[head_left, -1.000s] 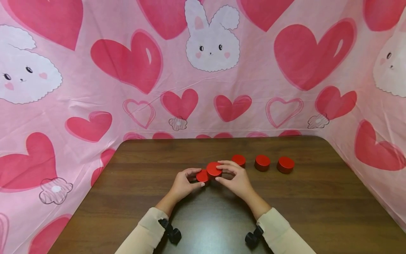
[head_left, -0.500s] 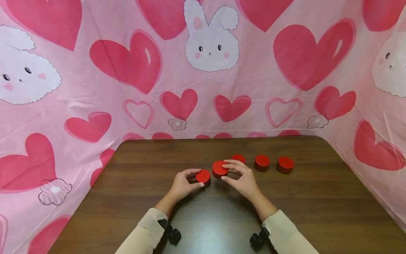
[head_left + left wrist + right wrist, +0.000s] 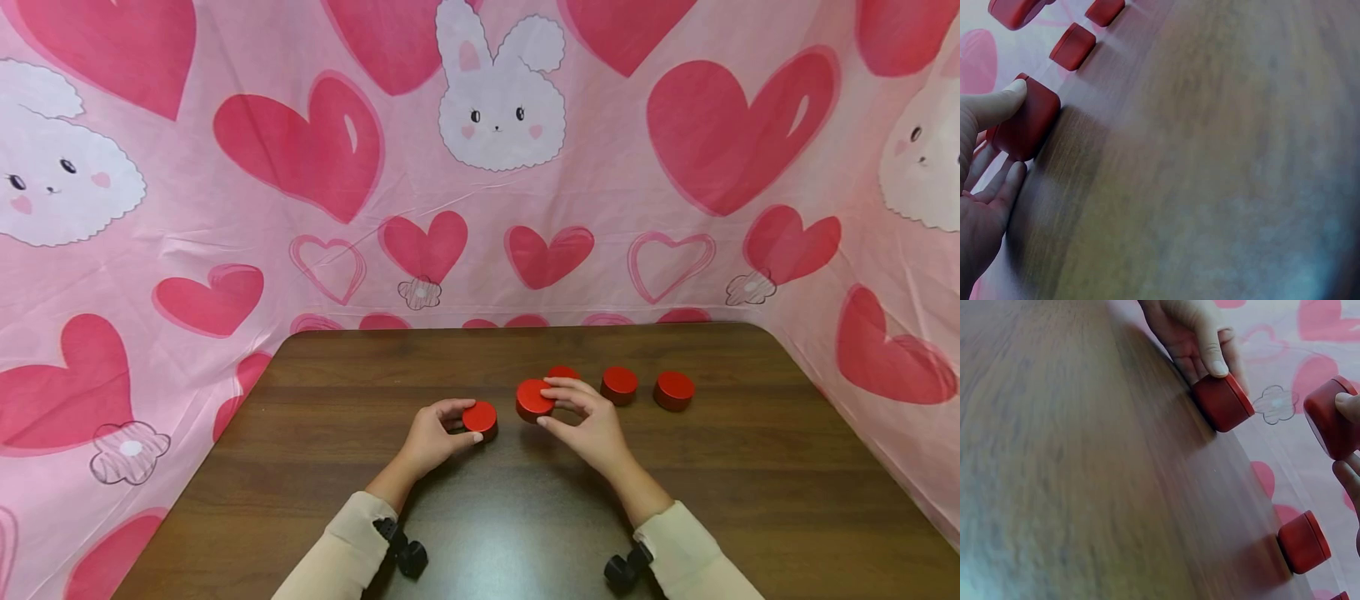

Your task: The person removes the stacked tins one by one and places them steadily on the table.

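Left of the table's middle, my left hand (image 3: 437, 433) pinches a red round tin (image 3: 480, 419) between thumb and fingers; it rests on the wood. My right hand (image 3: 588, 423) grips a second red tin (image 3: 532, 400) by its side. In the right wrist view this held tin (image 3: 1334, 417) is raised off the table, apart from the one at my left hand (image 3: 1194, 340). Behind the right fingers, a third tin (image 3: 562, 372) is partly hidden.
Two more red tins, a nearer-centre tin (image 3: 618, 386) and a far-right tin (image 3: 674, 391), stand in a row towards the back of the brown wooden table (image 3: 360, 367). A pink cloth (image 3: 495, 192) with hearts and rabbits hangs behind and around the table.
My right hand has moved to the right with its tin, away from the left hand's tin, opening a gap between the two. The left hand has stayed in place.
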The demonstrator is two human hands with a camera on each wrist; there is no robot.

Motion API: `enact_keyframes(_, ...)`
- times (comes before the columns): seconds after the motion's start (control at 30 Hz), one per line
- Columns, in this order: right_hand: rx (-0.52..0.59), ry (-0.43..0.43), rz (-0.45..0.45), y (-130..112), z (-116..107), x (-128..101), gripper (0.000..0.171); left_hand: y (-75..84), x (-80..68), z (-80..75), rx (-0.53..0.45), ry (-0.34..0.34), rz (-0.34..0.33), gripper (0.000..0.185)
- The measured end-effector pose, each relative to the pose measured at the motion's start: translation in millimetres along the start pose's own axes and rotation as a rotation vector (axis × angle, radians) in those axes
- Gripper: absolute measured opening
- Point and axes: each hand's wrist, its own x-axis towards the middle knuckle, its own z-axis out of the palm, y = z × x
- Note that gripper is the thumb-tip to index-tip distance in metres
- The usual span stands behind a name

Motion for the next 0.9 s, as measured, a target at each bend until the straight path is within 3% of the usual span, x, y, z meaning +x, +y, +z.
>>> enact_keyframes(0.3,-0.017,0.031,0.012,-2.7,-12.2,-2.5,0.035,38.8,-11.8,-5.4,0.004,-0.028,0.006,0.047)
enact_keyframes(0.6,-0.015,0.036,0.005,-3.3,-26.1,-3.5,0.035,40.6,-13.3,-3.6,0.023,0.003,-0.004,0.047)
enact_keyframes(0.9,-0.06,0.063,-0.016,-5.0,-38.2,-5.9,0.035,45.3,-14.0,-6.8,0.004,-0.038,-0.013,0.048)
